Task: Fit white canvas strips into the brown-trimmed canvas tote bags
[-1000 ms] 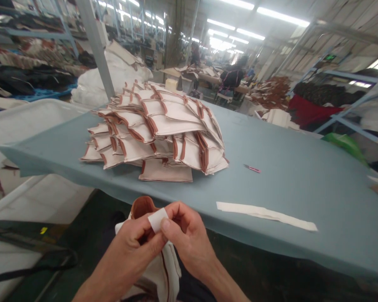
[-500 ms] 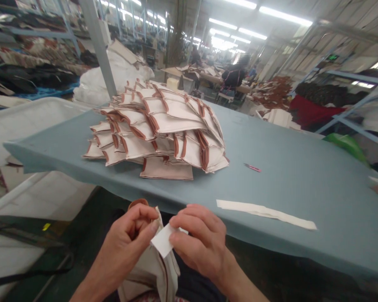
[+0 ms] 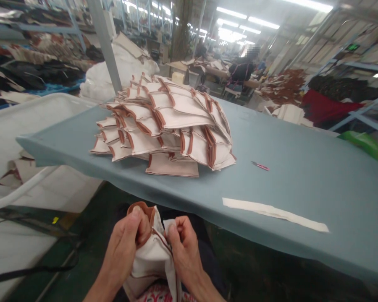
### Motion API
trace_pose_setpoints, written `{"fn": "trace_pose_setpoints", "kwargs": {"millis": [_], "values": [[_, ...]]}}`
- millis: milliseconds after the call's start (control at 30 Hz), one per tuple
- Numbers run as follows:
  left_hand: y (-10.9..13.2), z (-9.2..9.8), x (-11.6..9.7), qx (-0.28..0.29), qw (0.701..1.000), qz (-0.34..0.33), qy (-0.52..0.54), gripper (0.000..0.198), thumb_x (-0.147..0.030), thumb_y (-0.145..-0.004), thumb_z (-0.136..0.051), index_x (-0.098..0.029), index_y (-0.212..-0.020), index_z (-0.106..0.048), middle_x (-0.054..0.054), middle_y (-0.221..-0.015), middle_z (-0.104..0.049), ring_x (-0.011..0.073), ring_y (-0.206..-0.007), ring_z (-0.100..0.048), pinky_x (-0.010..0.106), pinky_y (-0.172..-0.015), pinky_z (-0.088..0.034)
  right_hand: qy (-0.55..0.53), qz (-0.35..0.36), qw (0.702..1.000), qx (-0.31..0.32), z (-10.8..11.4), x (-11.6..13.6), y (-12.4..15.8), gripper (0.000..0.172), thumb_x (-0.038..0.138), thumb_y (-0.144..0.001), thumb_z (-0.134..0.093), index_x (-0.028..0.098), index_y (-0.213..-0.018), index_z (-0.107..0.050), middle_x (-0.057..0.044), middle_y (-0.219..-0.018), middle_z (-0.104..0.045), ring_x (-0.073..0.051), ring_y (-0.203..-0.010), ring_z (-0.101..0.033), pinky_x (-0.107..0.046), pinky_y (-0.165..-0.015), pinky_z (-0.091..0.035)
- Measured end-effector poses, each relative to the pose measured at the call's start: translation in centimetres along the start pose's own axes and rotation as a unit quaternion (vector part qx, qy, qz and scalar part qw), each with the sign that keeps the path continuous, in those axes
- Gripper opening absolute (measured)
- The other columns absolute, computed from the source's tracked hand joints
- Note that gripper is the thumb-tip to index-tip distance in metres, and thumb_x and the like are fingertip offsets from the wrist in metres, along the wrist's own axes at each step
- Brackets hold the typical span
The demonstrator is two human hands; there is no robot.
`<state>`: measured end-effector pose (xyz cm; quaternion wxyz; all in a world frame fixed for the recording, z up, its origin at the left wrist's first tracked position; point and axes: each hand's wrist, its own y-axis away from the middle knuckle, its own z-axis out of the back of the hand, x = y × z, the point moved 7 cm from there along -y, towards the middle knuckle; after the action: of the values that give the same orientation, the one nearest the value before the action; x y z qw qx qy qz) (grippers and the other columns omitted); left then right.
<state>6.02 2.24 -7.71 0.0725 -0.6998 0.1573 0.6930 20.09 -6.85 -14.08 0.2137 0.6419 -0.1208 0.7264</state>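
Observation:
A cream cloth piece with brown trim (image 3: 151, 256) hangs over my lap, below the table's front edge. My left hand (image 3: 129, 235) is closed round its upper left part, where a brown edge stands up. On the other side my right hand (image 3: 184, 241) pinches a small white piece (image 3: 169, 224) against the cloth's edge; most of that piece is hidden by the fingers. A large heap of similar cream pieces with brown edges (image 3: 176, 111) lies on the blue-green table (image 3: 290, 167).
A long cream strip (image 3: 274, 211) lies near the table's front edge, with a small pink-handled tool (image 3: 261, 166) behind it. White bins (image 3: 59, 109) stand at the left. A person (image 3: 241, 71) sits in the background.
My right hand has moved left and down, and its white piece now shows less. My left hand has shifted its hold, and more brown edge shows. The view has turned slightly left.

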Motion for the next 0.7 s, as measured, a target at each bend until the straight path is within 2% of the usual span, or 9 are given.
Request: {"fn": "trace_pose_setpoints", "kwargs": {"millis": [100,233,300,367,500,600,700], "values": [[0.7,0.6,1.7,-0.030,0.999,0.022,-0.004,0.064,-0.073,-0.099,-0.056,-0.027,-0.057,-0.042,-0.007,-0.052,-0.038,0.0135,-0.049,-0.032,0.028,-0.048,-0.031,0.029,-0.005,0.999,-0.032,-1.1,-3.0,1.5,0.027,0.046,-0.106,-0.055,0.023,-0.093,-0.058,0.001,-0.071,-0.066,-0.017,-0.063,-0.061,-0.027,-0.058,-0.039],[1.7,2.2,3.0,-0.056,0.997,0.034,-0.049,0.059,-0.068,-0.097,-0.059,-0.026,-0.059,-0.043,-0.006,-0.054,-0.041,0.0145,-0.051,-0.037,0.028,-0.050,-0.035,0.079,0.023,0.996,-0.025,-1.9,-3.6,1.6,0.026,0.043,-0.108,-0.049,0.024,-0.093,-0.058,0.003,-0.067,-0.065,-0.017,-0.058,-0.061,-0.027,-0.054,-0.035],[2.4,3.1,2.9,-0.058,0.993,0.029,-0.100,0.056,-0.067,-0.098,-0.058,-0.025,-0.061,-0.048,-0.005,-0.059,-0.047,0.0157,-0.055,-0.044,0.027,-0.053,-0.039,0.111,0.063,0.992,-0.017,-1.9,-2.7,1.3,0.024,0.039,-0.109,-0.048,0.024,-0.094,-0.058,0.004,-0.064,-0.065,-0.017,-0.052,-0.060,-0.027,-0.051,-0.033],[3.3,3.8,2.9,-0.059,0.987,0.054,-0.141,0.050,-0.065,-0.097,-0.059,-0.024,-0.067,-0.056,-0.005,-0.063,-0.052,0.0165,-0.057,-0.049,0.026,-0.055,-0.043,0.148,0.133,0.980,-0.023,-1.6,-0.9,1.3,0.020,0.035,-0.109,-0.049,0.024,-0.095,-0.058,0.004,-0.062,-0.065,-0.017,-0.047,-0.060,-0.027,-0.048,-0.033],[5.2,3.5,1.9,-0.049,0.975,0.118,-0.183,0.030,-0.052,-0.084,-0.072,-0.023,-0.078,-0.069,-0.006,-0.065,-0.064,0.0173,-0.061,-0.057,0.025,-0.059,-0.046,0.204,0.297,0.931,-0.060,-1.0,3.0,2.1,0.023,0.032,-0.112,-0.047,0.023,-0.094,-0.058,0.003,-0.062,-0.069,-0.016,-0.045,-0.063,-0.027,-0.049,-0.039],[5.6,2.6,0.3,-0.031,0.970,0.109,-0.215,0.027,-0.048,-0.082,-0.072,-0.023,-0.073,-0.072,-0.005,-0.067,-0.069,0.0186,-0.068,-0.063,0.024,-0.065,-0.048,0.201,0.346,0.915,-0.050,-0.7,4.9,2.3,0.035,0.039,-0.114,-0.043,0.024,-0.085,-0.056,0.002,-0.061,-0.068,-0.015,-0.044,-0.060,-0.027,-0.049,-0.038],[5.3,2.5,-0.4,-0.009,0.966,0.095,-0.240,0.031,-0.052,-0.087,-0.069,-0.023,-0.078,-0.075,-0.004,-0.068,-0.069,0.0178,-0.063,-0.061,0.024,-0.061,-0.047,0.181,0.388,0.903,-0.036,-0.2,6.9,2.3,0.039,0.039,-0.115,-0.042,0.025,-0.081,-0.054,0.003,-0.059,-0.063,-0.013,-0.043,-0.054,-0.027,-0.048,-0.036]]}}
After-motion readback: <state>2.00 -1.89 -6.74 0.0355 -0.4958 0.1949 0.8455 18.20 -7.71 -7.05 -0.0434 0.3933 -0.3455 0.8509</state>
